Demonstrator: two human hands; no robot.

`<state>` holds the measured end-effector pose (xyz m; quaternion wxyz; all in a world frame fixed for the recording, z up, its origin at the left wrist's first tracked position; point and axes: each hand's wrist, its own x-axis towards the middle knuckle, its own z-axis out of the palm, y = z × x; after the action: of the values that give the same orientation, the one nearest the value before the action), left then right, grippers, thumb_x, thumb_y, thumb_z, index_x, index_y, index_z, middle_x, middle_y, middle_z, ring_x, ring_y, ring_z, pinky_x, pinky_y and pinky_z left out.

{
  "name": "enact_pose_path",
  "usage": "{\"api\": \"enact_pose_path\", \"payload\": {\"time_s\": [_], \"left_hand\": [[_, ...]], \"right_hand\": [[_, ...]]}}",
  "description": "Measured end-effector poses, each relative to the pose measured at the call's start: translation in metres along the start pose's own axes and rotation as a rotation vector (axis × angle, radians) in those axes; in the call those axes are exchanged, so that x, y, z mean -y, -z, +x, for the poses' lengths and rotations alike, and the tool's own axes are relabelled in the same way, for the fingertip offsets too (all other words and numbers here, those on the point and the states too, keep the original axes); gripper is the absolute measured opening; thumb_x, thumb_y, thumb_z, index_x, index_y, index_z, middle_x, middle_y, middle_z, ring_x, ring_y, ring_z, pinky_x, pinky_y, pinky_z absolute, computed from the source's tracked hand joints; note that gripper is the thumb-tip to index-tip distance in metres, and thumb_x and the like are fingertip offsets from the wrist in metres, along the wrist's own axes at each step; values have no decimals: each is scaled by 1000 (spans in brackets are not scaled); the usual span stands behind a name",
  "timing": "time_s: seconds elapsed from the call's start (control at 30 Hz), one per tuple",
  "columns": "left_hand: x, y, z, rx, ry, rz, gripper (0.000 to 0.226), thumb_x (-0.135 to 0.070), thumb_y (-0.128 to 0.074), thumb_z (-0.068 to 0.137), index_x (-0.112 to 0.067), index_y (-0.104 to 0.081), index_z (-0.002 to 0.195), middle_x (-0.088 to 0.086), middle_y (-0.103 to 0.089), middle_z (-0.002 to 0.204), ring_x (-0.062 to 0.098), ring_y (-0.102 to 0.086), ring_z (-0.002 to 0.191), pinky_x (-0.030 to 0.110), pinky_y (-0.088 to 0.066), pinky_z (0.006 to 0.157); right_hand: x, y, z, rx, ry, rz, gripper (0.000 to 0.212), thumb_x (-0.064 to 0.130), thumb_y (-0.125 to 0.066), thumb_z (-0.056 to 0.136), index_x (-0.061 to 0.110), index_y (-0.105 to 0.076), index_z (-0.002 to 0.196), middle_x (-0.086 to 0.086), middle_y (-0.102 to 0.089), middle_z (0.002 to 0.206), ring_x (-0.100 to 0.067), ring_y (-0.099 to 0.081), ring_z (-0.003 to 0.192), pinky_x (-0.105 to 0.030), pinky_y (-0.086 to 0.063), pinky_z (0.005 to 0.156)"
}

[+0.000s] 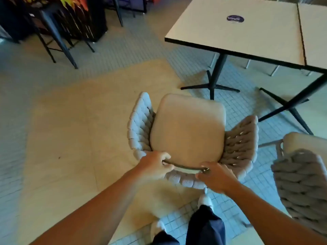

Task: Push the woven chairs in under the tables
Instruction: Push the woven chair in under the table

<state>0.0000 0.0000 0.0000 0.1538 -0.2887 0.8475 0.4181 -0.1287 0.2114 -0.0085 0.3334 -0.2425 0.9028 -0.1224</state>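
- Sticker: round and dark blue, lying flat on the pale table. Its white lettering is showing too blurred to read.
- Woven chair: grey thick-strand weave is wrapping both sides and the back, and a beige seat cushion is filling the middle. It is standing on the floor near the table, apart from it and not under the top, with the front of the seat pointing toward the black pedestal base.
- Left hand: its fingers are curling round the dark top rail of the chair back and gripping it.
- Right hand: its fingers are curling over the same rail further right and holding it.
- Second woven chair: same grey weave and beige seat, standing to the right, apart from the first.
- Second table: butting against the first table's right edge.
- Black stools: standing well apart, at the upper left.
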Motion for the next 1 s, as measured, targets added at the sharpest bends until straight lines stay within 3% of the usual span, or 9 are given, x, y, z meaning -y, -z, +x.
{"api": "enact_pose_path", "payload": {"time_s": [0.07,0.13,0.23,0.4,0.5,0.6,0.73,0.9,1.0], "left_hand": [[14,-12,3,58,-80,221,60,-58,-57,74,-30,-57,127,-7,-63,120,14,-56,115,32,-45,98],[30,-23,3,82,-121,453,67,-62,-53,73,-30,-52,133,-1,-56,130,24,-45,125,42,-36,105],[48,-37,8,110,-130,585,66,-59,-56,79,-33,-42,138,-1,-40,143,30,-22,139,53,-17,113],[66,-50,20,13,-187,634,73,-63,-57,79,-38,-33,143,-7,-36,150,30,-9,147,55,-1,116],[74,-55,32,-35,-230,639,73,-74,-53,74,-40,-42,138,-10,-47,142,28,-17,145,55,2,115],[81,-59,40,-133,-301,558,69,-78,-49,62,-36,-63,115,-10,-64,116,24,-41,129,51,-8,114],[92,-67,50,-206,-342,471,57,-70,-66,58,-31,-72,100,-10,-67,90,26,-53,112,54,-17,110],[92,-67,54,-219,-366,442,59,-78,-51,61,-36,-73,97,-14,-65,83,24,-56,109,47,-10,110],[82,-60,63,-200,-357,443,56,-71,-66,61,-35,-73,104,-11,-68,92,23,-53,118,45,-3,112]], "right_hand": [[-9,-26,0,9,-17,-63,40,72,-49,66,43,-57,92,13,-62,94,-18,-63,99,-31,-47,77],[-16,-43,-4,0,21,-102,64,77,-50,67,40,-59,119,14,-62,119,-14,-55,118,-35,-44,93],[-20,-58,-8,-55,21,-156,72,74,-56,77,39,-46,139,12,-50,143,-13,-42,132,-41,-26,114],[-23,-77,9,-94,49,-297,81,86,-38,74,36,-47,137,11,-51,143,-13,-42,133,-45,-14,116],[-28,-89,16,-191,45,-330,87,92,-31,68,35,-56,130,11,-60,131,-15,-48,127,-46,-13,116],[-37,-102,19,-312,63,-300,85,95,-36,64,34,-64,117,11,-67,114,-15,-55,114,-43,-24,111],[-37,-103,21,-340,38,-284,86,97,-33,61,38,-65,114,15,-65,111,-11,-47,108,-35,-29,105],[-37,-102,24,-328,-2,-268,92,101,-27,55,42,-63,116,17,-62,113,-10,-46,108,-33,-28,105],[-37,-97,31,-344,-10,-278,91,101,-26,56,44,-63,116,18,-63,112,-9,-48,107,-33,-28,103]]}}
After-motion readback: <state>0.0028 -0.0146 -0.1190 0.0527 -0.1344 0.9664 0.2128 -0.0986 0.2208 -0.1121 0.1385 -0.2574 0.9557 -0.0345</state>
